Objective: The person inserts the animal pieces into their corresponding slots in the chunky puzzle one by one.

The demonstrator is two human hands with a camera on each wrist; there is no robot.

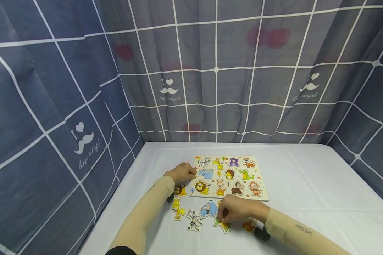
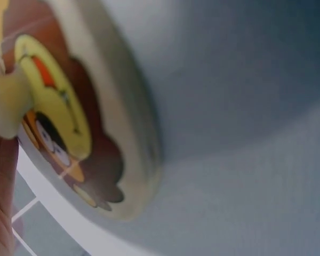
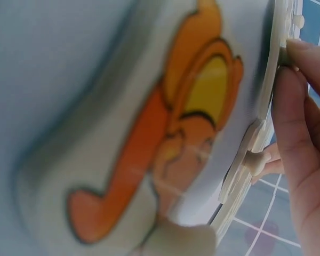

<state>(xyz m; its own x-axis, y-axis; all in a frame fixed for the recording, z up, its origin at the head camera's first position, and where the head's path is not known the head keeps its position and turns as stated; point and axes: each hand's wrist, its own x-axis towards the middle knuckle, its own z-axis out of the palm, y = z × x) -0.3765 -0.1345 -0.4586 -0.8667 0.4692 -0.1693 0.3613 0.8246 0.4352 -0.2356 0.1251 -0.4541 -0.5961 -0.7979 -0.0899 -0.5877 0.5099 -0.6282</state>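
A wooden puzzle board (image 1: 223, 180) printed with animals lies flat on the table. My left hand (image 1: 182, 172) is at its left edge, fingertips right against the side. Below the board my right hand (image 1: 234, 209) pinches the knob of a green crocodile puzzle piece (image 1: 224, 227) between thumb and fingers; in the right wrist view the knob (image 3: 284, 56) shows at the fingertips. An elephant piece (image 1: 209, 209) and a zebra piece (image 1: 194, 221) lie left of it. A lion piece (image 2: 98, 154) fills much of the left wrist view, below the left wrist.
A giraffe piece (image 1: 177, 209) lies near the left forearm. An orange animal piece (image 1: 249, 225) sits by the right wrist, partly covered by it. Another piece is mostly hidden behind the right hand. Grey checked curtains (image 1: 198, 85) stand around the white table (image 1: 300, 177).
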